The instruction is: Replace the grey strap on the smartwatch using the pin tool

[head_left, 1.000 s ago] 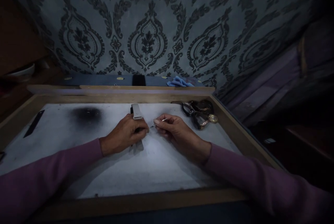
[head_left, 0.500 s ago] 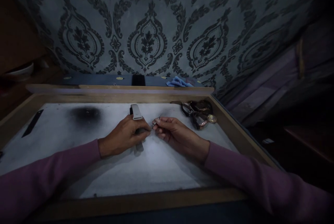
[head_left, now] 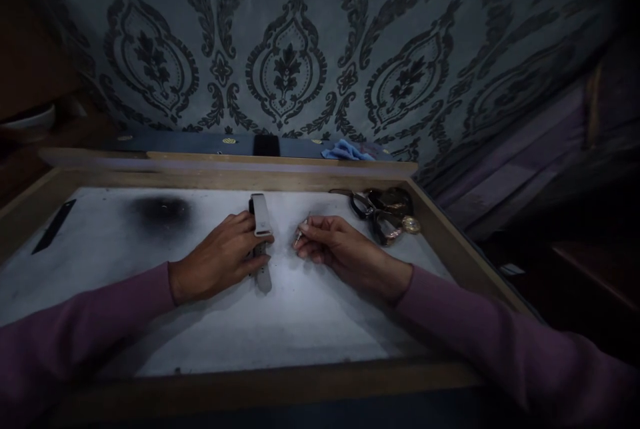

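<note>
My left hand (head_left: 223, 256) is closed on a watch (head_left: 261, 216) with a pale grey strap. One strap end with its loop stands up above the fingers, and the other end lies below my thumb on the white surface. My fingers hide the watch's middle. Just to the right, my right hand (head_left: 345, 249) pinches a small, thin, shiny metal piece (head_left: 300, 234) between thumb and fingertips. Its exact kind is too small to tell. The two hands are a short way apart, low over the white surface (head_left: 225, 342).
Several watches (head_left: 383, 212) lie heaped in the back right corner, one with a gold case (head_left: 411, 224). A wooden rim (head_left: 465, 262) borders the surface. A dark flat strip (head_left: 54, 226) lies at left. Behind the rim are a blue cloth (head_left: 346, 149) and a black object (head_left: 267, 145).
My left hand has drawn left, away from the right hand, and more of the watch strap shows. The metal piece stays in my right hand. The view has tilted slightly downward.
</note>
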Motion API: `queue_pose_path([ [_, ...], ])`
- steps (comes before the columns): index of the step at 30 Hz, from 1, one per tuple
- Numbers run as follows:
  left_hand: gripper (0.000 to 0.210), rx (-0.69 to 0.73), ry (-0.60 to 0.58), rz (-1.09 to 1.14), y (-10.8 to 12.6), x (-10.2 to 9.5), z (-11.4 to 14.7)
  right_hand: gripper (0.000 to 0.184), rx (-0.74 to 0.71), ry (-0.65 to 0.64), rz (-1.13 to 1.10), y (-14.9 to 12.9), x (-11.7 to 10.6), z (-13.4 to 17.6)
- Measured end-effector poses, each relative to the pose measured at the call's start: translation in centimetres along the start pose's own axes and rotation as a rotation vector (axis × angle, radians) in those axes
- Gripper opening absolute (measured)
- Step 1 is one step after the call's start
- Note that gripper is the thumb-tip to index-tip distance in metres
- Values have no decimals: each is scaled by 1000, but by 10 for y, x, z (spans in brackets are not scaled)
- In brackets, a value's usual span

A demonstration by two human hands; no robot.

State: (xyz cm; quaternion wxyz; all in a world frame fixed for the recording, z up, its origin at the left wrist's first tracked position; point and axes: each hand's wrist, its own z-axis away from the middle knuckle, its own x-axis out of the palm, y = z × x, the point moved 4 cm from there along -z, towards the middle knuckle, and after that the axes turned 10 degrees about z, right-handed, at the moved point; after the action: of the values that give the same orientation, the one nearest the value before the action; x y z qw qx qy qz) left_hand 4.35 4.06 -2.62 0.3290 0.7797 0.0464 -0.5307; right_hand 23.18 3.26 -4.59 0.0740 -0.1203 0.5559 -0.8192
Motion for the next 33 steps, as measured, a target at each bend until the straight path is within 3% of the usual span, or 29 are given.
queue_pose_path([
  [6, 22, -3, -9, 53, 1, -1, 0, 31, -209, 113, 250, -3, 2, 1],
  [22, 18, 29, -1, 12, 0, 0, 0, 24, -510, 195, 722, 1, 11, 15],
  [27, 18, 27, -10, 17, -1, -1, 0, 22, -524, 207, 776, 2, 12, 17],
  [33, 19, 98, 26, -38, 6, 0, 2, 24, -488, 207, 678, 3, 8, 17],
])
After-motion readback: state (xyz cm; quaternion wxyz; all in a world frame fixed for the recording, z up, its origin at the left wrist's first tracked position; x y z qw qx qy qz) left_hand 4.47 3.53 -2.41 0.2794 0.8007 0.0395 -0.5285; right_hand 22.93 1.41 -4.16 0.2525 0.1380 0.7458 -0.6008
